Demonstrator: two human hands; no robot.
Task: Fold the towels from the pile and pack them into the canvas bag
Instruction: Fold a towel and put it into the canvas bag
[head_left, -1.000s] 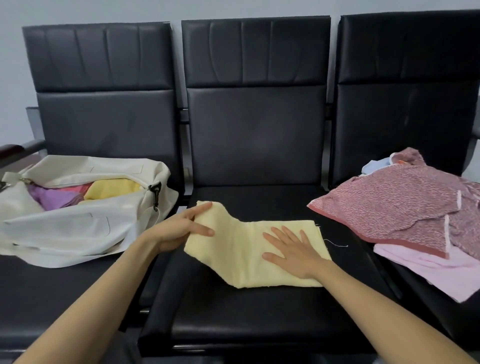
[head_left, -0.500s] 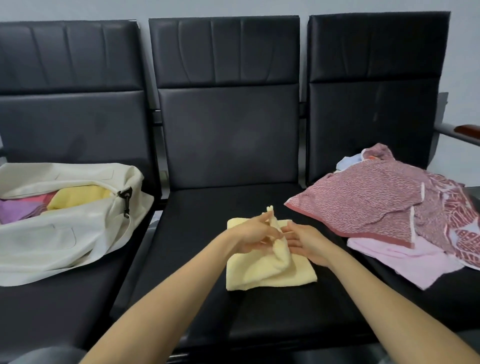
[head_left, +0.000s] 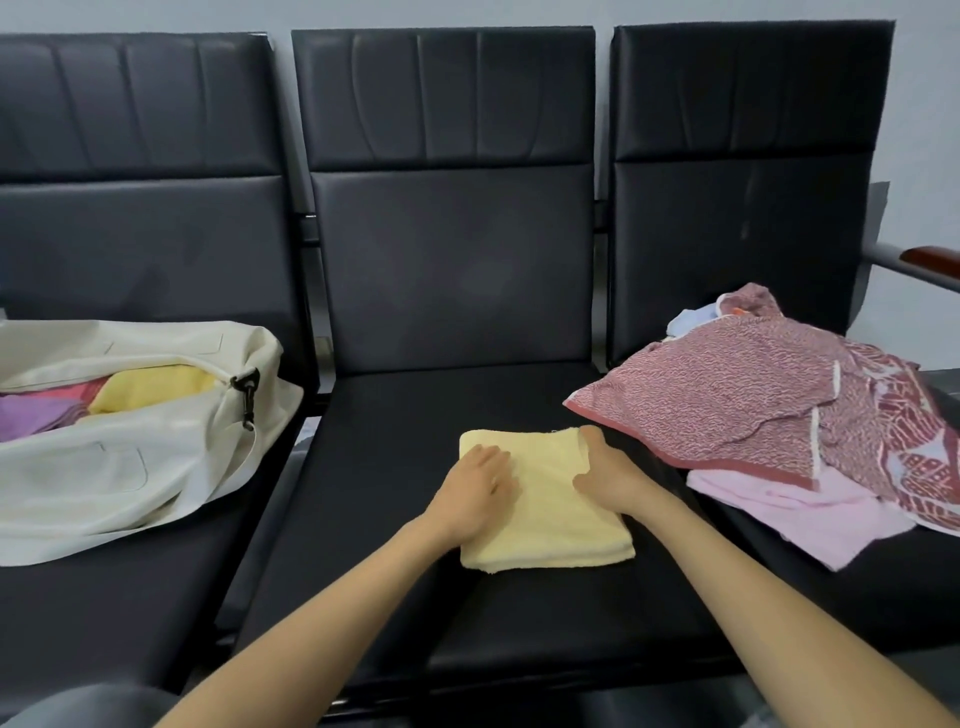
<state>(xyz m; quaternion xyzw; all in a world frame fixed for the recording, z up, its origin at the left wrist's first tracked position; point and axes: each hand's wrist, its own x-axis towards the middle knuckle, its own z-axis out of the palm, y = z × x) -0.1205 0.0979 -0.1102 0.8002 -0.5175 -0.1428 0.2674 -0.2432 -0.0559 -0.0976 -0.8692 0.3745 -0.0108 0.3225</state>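
While the folded yellow towel (head_left: 545, 499) lies on the middle seat (head_left: 395, 415), left hand (head_left: 475, 488) flat on it with fingers (head_left: 493, 460) straight and together, right hand (head_left: 610, 480) at its right edge, forefinger straight, other fingers hidden so grip unclear, canvas bag (head_left: 130, 467) cut off at left, towel pile (head_left: 727, 395) cut off at right

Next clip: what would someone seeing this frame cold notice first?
A folded yellow towel lies on the middle seat, with the left hand and right hand resting on it. On the left seat an open canvas bag shows packed towels inside. On the right seat sits a loose pile topped by a red patterned towel.
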